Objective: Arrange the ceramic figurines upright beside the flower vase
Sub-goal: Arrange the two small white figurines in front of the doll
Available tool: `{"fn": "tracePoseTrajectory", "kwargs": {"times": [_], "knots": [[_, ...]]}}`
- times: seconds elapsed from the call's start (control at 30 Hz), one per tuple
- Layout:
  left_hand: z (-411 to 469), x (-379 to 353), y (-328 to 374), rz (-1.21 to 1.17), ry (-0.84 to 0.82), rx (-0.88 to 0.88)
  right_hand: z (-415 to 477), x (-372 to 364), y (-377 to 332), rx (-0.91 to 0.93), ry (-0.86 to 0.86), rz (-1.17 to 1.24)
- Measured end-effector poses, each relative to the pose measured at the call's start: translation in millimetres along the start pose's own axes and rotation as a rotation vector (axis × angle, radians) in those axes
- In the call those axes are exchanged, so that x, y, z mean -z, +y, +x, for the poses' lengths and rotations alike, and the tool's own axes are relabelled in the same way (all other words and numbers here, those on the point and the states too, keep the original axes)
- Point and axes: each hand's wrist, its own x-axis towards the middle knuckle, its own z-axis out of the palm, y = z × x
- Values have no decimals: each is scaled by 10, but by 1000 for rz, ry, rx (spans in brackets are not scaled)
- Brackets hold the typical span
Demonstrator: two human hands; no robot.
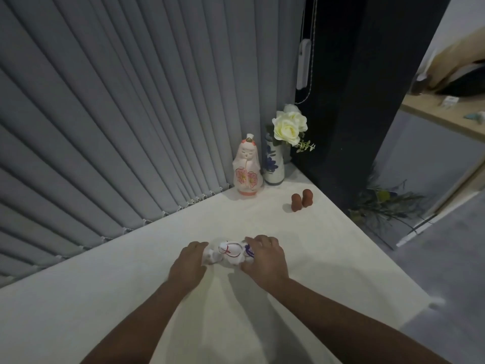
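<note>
A white ceramic figurine (228,254) with red and purple lines lies on its side on the white tabletop (301,258). My left hand (189,262) grips its left end and my right hand (265,257) grips its right end. At the far corner a blue-and-white flower vase (273,164) holds a cream rose (288,126). A tall pink-and-white doll figurine (248,169) stands upright just left of the vase. Two small brown figurines (301,199) stand side by side in front of the vase, to its right.
Grey vertical blinds (118,114) run along the table's back edge. A dark pillar (354,88) rises behind the vase. The table's right edge drops to a grey floor, where a dark plant (385,206) sits. A wooden shelf (446,114) is at far right.
</note>
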Motion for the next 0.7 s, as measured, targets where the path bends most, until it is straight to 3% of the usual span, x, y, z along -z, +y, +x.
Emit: {"fn": "tracePoseTrajectory", "kwargs": {"times": [0.2, 0.43, 0.7], "knots": [[87, 105, -13, -29, 33, -30, 148, -12, -43, 71, 8, -25], [261, 179, -63, 8, -6, -75, 340, 130, 6, 153, -156, -36], [498, 244, 0, -7, -7, -96, 452, 245, 39, 170, -178, -34]]}}
